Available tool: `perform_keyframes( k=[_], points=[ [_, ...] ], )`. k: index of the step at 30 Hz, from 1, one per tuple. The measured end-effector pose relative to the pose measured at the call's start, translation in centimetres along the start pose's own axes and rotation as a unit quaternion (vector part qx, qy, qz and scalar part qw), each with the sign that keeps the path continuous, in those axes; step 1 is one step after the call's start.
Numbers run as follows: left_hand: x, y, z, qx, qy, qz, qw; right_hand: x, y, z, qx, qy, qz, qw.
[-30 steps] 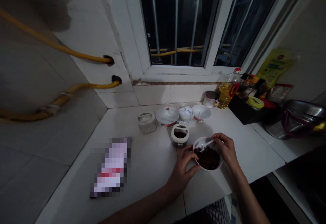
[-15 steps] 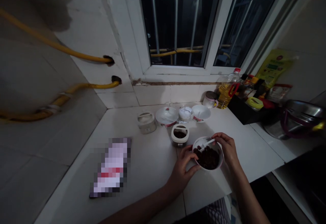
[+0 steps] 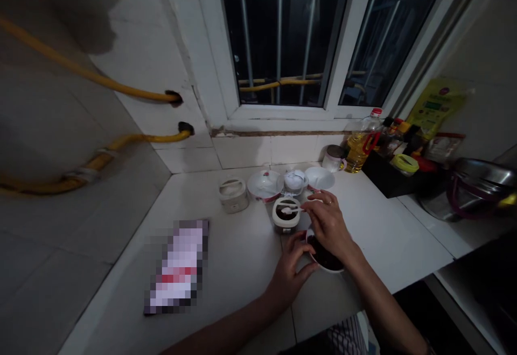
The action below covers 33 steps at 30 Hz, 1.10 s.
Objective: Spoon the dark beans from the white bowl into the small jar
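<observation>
My left hand point(image 3: 297, 260) grips the left rim of a white bowl point(image 3: 332, 270) that holds dark, crumbly stuff. Above that bowl, my right hand point(image 3: 326, 219) pinches a small white spoon point(image 3: 291, 211) by its handle end. The spoon's head hovers at the opening of a square, white-rimmed seasoning jar point(image 3: 286, 228), which has dark contents too. I cannot tell whether the spoon touches the jar. My right hand and forearm hide much of the bowl's right side.
Behind the jar stand another clear container point(image 3: 233, 199), two shallow bowls point(image 3: 264, 185) and a small dish with white contents point(image 3: 295, 180). An oil bottle point(image 3: 358, 147), a black condiment box point(image 3: 382, 177) and a metal pot point(image 3: 476, 188) line the right. A blurred flat item point(image 3: 177, 266) lies left.
My right hand has moved left and away from me with the spoon, from inside the bowl to over the jar. My left hand stays on the bowl.
</observation>
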State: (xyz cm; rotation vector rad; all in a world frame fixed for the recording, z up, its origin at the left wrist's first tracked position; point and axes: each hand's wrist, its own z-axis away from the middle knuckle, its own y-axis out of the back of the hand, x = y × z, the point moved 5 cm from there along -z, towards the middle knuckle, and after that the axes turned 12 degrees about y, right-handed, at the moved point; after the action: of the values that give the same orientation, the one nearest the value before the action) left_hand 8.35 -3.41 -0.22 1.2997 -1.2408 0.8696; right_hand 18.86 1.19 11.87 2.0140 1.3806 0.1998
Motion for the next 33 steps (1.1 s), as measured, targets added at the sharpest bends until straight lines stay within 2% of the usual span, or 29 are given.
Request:
perform_keyframes(
  k=[2,5,8,11,16,18,20,22,26,29,33],
  points=[
    [0.1,0.0,0.0,0.001,-0.003,0.002,1.000,0.1,0.4,0.2,0.002,0.005,0.011,1.000],
    [0.3,0.0,0.0,-0.003,-0.007,0.005,1.000,1.4,2.4,1.6,0.070,-0.067,-0.001,0.995],
    [0.3,0.1,0.0,-0.006,-0.007,0.003,1.000,2.7,4.1,3.6,0.093,-0.122,-0.005,0.988],
    [0.2,0.1,0.0,-0.001,-0.008,-0.001,1.000,3.5,4.5,5.4,0.062,-0.145,0.030,0.987],
    [0.2,0.2,0.0,0.005,-0.017,-0.005,1.000,3.7,2.9,6.5,-0.043,-0.154,0.042,0.986],
    [0.3,0.2,0.1,0.005,-0.021,-0.005,1.000,3.8,2.3,6.6,-0.047,-0.173,0.013,0.984],
    [0.3,0.1,0.1,0.003,-0.025,-0.004,1.000,4.0,2.3,6.8,-0.022,-0.214,-0.015,0.976],
    [0.4,0.1,0.0,0.001,-0.027,-0.002,1.000,4.5,2.4,7.1,0.013,-0.280,-0.052,0.958],
    [0.3,0.1,0.0,0.001,-0.023,0.001,1.000,5.4,2.5,8.0,0.081,-0.409,-0.178,0.891],
    [0.1,0.1,0.0,-0.004,-0.017,0.004,1.000,5.5,2.6,8.1,0.118,-0.445,-0.230,0.857],
    [-0.1,0.0,0.0,-0.002,-0.015,0.006,1.000,5.4,2.7,8.1,0.147,-0.463,-0.245,0.839]
  ],
)
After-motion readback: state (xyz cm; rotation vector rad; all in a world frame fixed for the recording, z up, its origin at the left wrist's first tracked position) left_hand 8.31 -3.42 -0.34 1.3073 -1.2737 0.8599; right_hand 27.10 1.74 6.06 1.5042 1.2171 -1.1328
